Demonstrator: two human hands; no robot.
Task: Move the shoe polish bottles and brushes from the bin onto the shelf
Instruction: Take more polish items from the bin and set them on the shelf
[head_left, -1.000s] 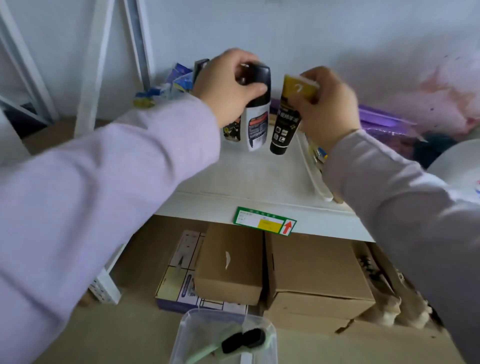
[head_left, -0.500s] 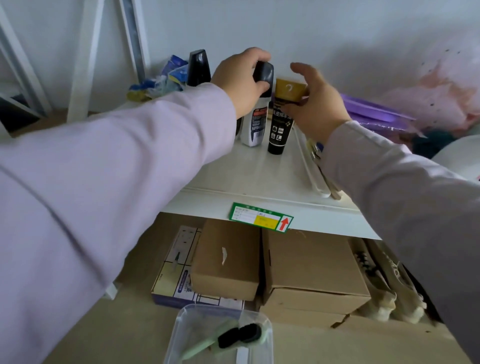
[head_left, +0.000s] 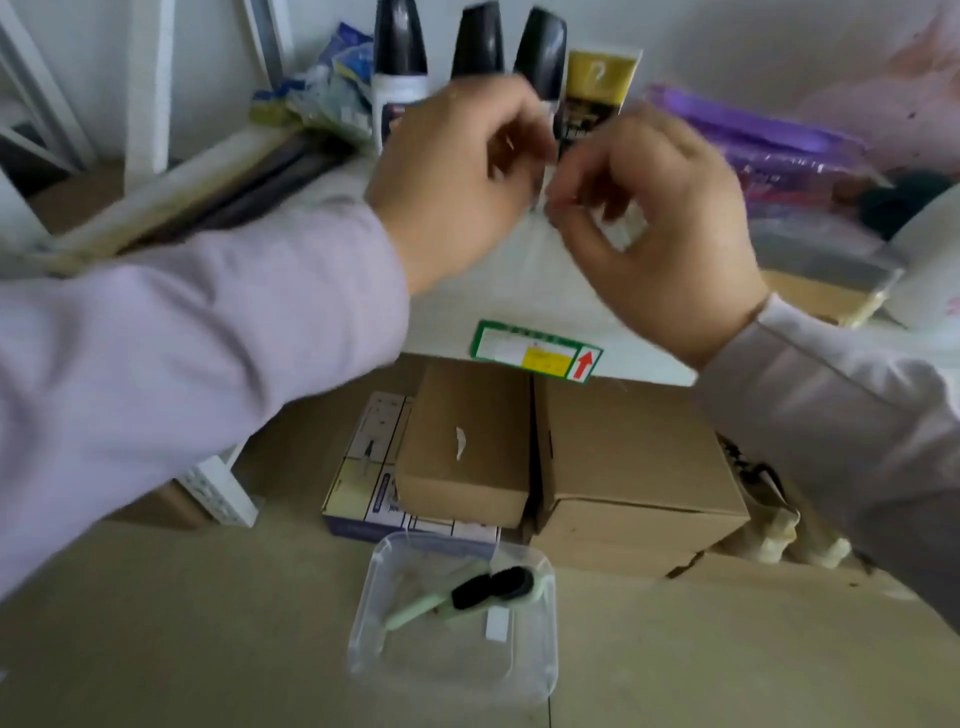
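Three black-capped polish bottles (head_left: 400, 62) stand in a row at the back of the white shelf (head_left: 519, 291), with a black-and-gold tube (head_left: 597, 83) beside them on the right. My left hand (head_left: 457, 182) and my right hand (head_left: 654, 228) hover above the shelf in front of the bottles, fingers loosely curled, nothing in either. Both hands are blurred. On the floor below sits the clear plastic bin (head_left: 363, 639), holding two green-handled brushes (head_left: 483, 592) with black bristles.
Cardboard boxes (head_left: 623, 467) and a printed box (head_left: 363, 478) lie under the shelf. Crumpled packets (head_left: 327, 98) sit at the shelf's back left, purple packaging (head_left: 769, 140) at the back right. A white round object (head_left: 930, 260) is at the right edge.
Both hands have let go of the bottle and the tube and pulled back toward me. The bottle and tube now stand on the shelf in the row.
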